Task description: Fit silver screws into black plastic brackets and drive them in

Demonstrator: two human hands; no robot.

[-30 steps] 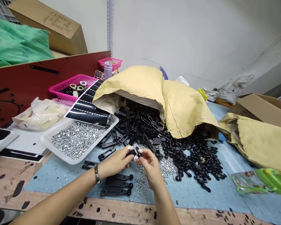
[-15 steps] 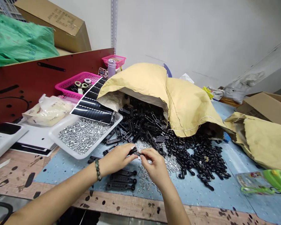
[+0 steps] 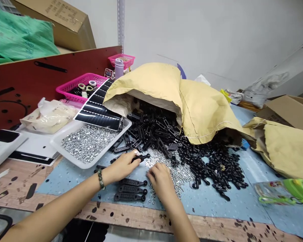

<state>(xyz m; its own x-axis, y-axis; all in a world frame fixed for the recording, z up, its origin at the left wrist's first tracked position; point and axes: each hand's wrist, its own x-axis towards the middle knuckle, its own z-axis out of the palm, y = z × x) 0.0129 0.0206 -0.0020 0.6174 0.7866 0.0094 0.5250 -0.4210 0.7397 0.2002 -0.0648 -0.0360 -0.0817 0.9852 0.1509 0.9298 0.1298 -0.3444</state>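
Blue mat (image 3: 217, 208), steel screws (image 3: 181, 176), black plastic bar (image 3: 141, 157) in left hand (image 3: 121, 167)

A heap of plastic links (image 3: 154, 127) is spilled from a paper sack (image 3: 146, 80) onto a work mat (image 3: 212, 208). To the left of the heap, a tray of nuts (image 3: 68, 153) is placed, with a basket (image 3: 75, 82) set behind it. Loose screws (image 3: 181, 174) are strewn in front of the heap, and three more links (image 3: 131, 190) are lined up beside them.
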